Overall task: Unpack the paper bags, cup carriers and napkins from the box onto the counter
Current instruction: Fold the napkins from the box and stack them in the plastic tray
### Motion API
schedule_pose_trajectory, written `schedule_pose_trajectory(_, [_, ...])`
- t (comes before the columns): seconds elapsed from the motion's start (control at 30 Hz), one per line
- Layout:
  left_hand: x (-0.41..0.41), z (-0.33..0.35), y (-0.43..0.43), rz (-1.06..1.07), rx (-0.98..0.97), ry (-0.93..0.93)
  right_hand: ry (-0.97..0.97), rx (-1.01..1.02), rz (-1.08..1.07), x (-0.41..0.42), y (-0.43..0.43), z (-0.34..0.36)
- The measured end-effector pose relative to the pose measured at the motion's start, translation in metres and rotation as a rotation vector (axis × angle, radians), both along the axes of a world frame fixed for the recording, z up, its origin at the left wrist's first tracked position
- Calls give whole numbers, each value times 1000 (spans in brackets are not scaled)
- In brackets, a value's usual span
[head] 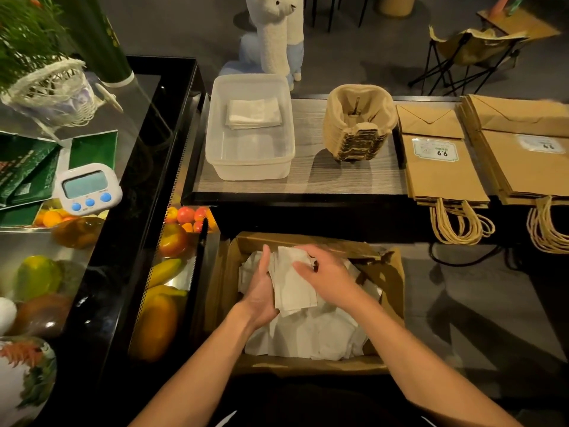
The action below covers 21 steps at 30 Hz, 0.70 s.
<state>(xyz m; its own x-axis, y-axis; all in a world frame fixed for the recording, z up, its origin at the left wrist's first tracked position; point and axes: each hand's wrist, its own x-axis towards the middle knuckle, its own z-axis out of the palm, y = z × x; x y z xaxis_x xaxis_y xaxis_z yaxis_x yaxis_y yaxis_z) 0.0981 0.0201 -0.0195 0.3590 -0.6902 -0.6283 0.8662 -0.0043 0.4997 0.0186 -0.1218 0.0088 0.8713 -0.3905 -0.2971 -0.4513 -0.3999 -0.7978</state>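
Left hand [259, 292], right hand [327, 273] around creased white napkins [293, 289]; box [394, 282] beneath

The napkins [308, 334] heaped in the cardboard box [391, 282] are plain white; the box itself is dull brown. The plastic tub [215, 143] is milky, translucent white and holds a white napkin stack [254, 114]. The cup carriers [358, 124] are tan. The paper bags [443, 177] are kraft brown, with a green-edged white label [434, 150] and cream handles [455, 226]. The table [311, 177] is grey with fine stripes and a black rim. The timer [87, 188] is white with blue buttons [105, 197].
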Motion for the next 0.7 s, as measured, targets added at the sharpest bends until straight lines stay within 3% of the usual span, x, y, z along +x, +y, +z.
schedule_pose_trajectory(0.07, [-1, 0, 3, -66, -16, -53, -33, -95, -14, -2, 4, -7])
schedule_pose_trajectory(0.23, [0, 3, 7, -171, 12, -102, 84, 194, -29, -3, 2, -7])
schedule_pose_trajectory(0.37, [-1, 3, 7, -194, -4, -61, 31, 285, 26, 0, 3, -8])
schedule_pose_trajectory(0.7, [2, -3, 7, -195, -35, -7, 22, 253, -37, -1, 1, -5])
